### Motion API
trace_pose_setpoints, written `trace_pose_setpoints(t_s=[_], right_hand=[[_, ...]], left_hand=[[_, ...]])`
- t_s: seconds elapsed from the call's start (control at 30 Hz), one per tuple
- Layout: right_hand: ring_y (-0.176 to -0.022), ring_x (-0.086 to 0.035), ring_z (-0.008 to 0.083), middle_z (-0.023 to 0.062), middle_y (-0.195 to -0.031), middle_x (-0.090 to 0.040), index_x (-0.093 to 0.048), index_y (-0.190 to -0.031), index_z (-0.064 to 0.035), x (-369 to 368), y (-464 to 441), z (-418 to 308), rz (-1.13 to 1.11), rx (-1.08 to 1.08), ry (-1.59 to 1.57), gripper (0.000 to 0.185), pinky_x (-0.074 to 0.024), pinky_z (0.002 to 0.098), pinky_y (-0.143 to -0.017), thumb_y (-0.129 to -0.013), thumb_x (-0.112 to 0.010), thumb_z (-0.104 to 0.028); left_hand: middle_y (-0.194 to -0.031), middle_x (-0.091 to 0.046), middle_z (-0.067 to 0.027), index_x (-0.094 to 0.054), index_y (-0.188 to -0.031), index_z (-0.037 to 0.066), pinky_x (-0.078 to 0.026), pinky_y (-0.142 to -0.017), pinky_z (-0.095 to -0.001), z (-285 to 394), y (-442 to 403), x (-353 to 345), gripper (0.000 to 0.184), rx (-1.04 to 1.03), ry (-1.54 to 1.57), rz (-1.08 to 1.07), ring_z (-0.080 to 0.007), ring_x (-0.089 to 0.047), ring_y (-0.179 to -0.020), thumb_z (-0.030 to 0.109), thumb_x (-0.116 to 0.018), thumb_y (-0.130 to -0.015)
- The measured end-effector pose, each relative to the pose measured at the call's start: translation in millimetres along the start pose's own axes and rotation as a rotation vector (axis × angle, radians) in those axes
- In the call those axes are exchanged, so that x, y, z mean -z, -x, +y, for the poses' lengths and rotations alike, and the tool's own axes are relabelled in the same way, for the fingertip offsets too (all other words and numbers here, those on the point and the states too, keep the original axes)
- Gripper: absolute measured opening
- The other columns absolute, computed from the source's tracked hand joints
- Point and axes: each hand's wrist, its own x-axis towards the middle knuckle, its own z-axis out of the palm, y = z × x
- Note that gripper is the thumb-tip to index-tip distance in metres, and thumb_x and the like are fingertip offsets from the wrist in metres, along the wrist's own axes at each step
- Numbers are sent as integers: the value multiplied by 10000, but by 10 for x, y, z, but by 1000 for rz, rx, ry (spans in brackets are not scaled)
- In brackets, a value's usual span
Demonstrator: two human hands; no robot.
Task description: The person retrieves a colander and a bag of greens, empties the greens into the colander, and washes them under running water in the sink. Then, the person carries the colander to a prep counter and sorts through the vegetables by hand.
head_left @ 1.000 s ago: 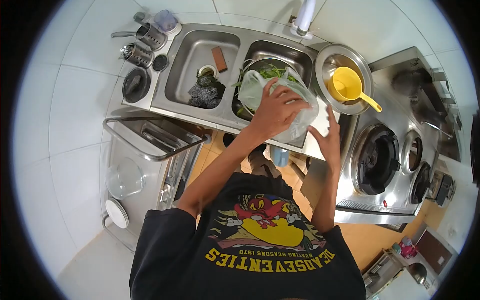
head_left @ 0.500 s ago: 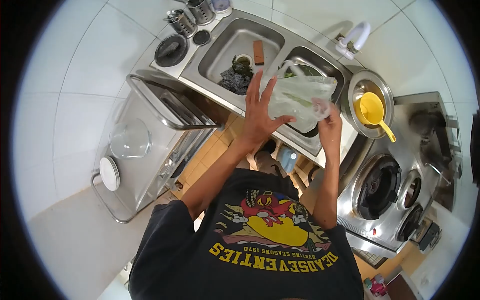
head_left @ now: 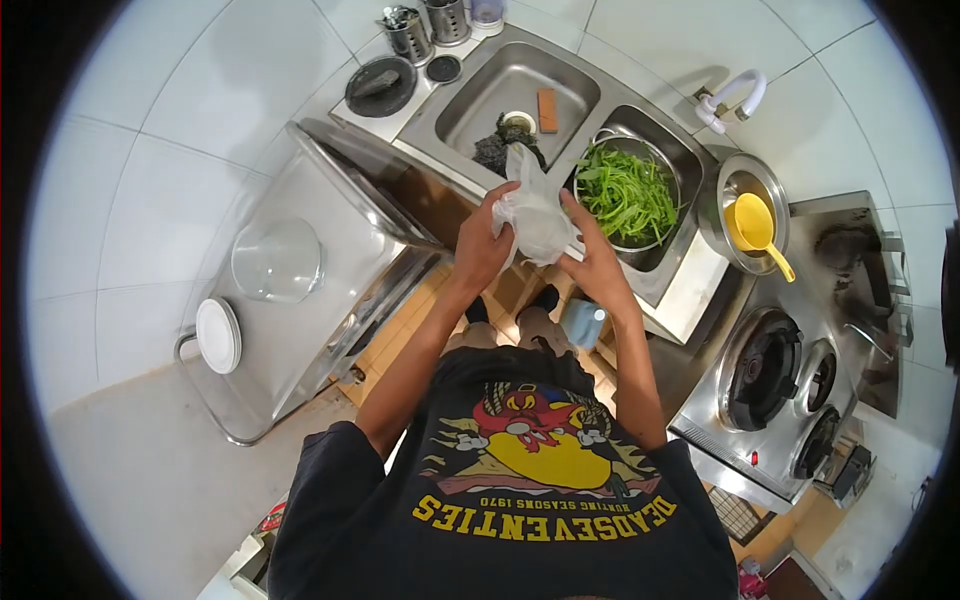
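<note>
A crumpled, translucent white plastic bag [head_left: 541, 222] hangs between my two hands, in front of the sink's edge. On its left side, my left hand [head_left: 484, 243] is closed with fingers curled around the plastic. At the opposite side my right hand [head_left: 600, 268] has its thumb and fingers on the bag's edge, gripping it. Right of the bag, a metal bowl [head_left: 672, 165] full of cut leafy greens [head_left: 627, 192] sits in the right sink basin [head_left: 690, 160]. The bag overlaps part of a dark mesh scrubber [head_left: 492, 152] in the left basin [head_left: 470, 105].
A reddish-brown block [head_left: 547, 110] lies in the left basin. To the right stand a metal basin [head_left: 712, 215] with a yellow ladle [head_left: 748, 222] and a gas stove [head_left: 690, 412]. A steel cart [head_left: 262, 385] at left carries a glass bowl [head_left: 278, 260] and white plates [head_left: 218, 336].
The plastic bag has moved left and toward me, off the right basin, uncovering the greens. My left hand, spread before, has closed on the bag. My right hand has moved left with it.
</note>
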Motion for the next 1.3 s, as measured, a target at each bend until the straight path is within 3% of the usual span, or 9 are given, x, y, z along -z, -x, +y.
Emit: trace_pose_setpoints(t_s=[0.2, 0.33, 0.43, 0.5, 0.63, 0.87, 0.97, 1.13, 1.3], right_hand=[[-1021, -558, 242, 125, -1211, -538, -435, -1305, -59, -489, 7, -90, -178, 42, -120, 553, -431, 314, -849, -773, -581, -7], [-988, -499, 149, 93, -1249, -509, -438, -1315, -75, -667, 4, -438, -207, 39, -203, 507, -383, 287, -887, -829, -580, -34], [-1063, -534, 158, 73, -1318, -463, -412, -1323, -54, -662, -79, -412, -272, 26, -112, 458, -420, 292, -901, -884, -539, -81], [-1040, -545, 142, 67, -1306, -474, -416, -1319, -53, -668, -88, -412, -300, -66, -129, 452, -427, 279, -885, -889, -548, -96], [-941, -564, 103, 52, -1241, -523, -457, -1288, -53, -675, -113, -288, -322, -45, -91, 402, -451, 252, -821, -895, -539, -80], [-834, -550, 108, 69, -1139, -578, -506, -1246, -60, -691, -52, -85, -317, -114, -100, 384, -454, 258, -744, -867, -564, -90], [-803, -554, 113, 80, -1116, -585, -510, -1241, -62, -646, 5, -14, -309, -135, -31, 381, -457, 263, -733, -868, -568, -107], [-802, -578, 142, 110, -1120, -584, -514, -1233, -61, -500, 76, 183, -279, -236, -23, 372, -472, 279, -723, -871, -573, -123], [-883, -605, 224, 142, -1095, -593, -533, -1200, -57, -218, 206, 698, -122, -184, 65, 351, -488, 306, -755, -861, -581, -136]], left_hand=[[-947, -602, -128, -511, -1182, 95, -446, -778, -268, 6, 257, 480, 467, -25, 91, 17, -244, -598, -855, -65, -491, -743], [-1045, -585, -86, -542, -1088, 20, -436, -833, -288, 52, 432, 1009, 308, -258, -95, 412, -203, -571, -944, -15, -569, -783], [-1078, -555, -101, -551, -1071, 15, -427, -859, -303, -10, 621, 1449, 316, -153, 7, 709, -200, -536, -1003, 144, -617, -790], [-1082, -536, -95, -521, -1097, 2, -415, -884, -298, -32, 718, 1781, 323, -335, -197, 837, -194, -521, -1009, 66, -570, -784], [-1088, -534, -93, -513, -1108, -11, -398, -905, -291, -161, 713, 2065, 333, -259, -292, 959, -196, -509, -1034, 30, -544, -779], [-1114, -544, -154, -533, -1140, 78, -384, -941, -372, -1240, 513, 2107, 520, -28, -642, 643, -319, -495, -1073, -110, -501, -656], [-1186, -526, -130, -491, -1206, 126, -359, -971, -413, -1643, 402, 2107, 557, 163, -714, 280, -315, -464, -1142, -63, -536, -685], [-1448, -270, -73, -170, -1424, 232, -166, -1055, -575, -1991, 387, 2154, 878, 478, -970, -107, -272, -275, -1323, 173, -638, -684], [-1483, -132, -169, -55, -1447, 263, -163, -1021, -632, -1760, 418, 2275, 1096, 358, -884, -208, -405, -161, -1341, 304, -763, -611]])
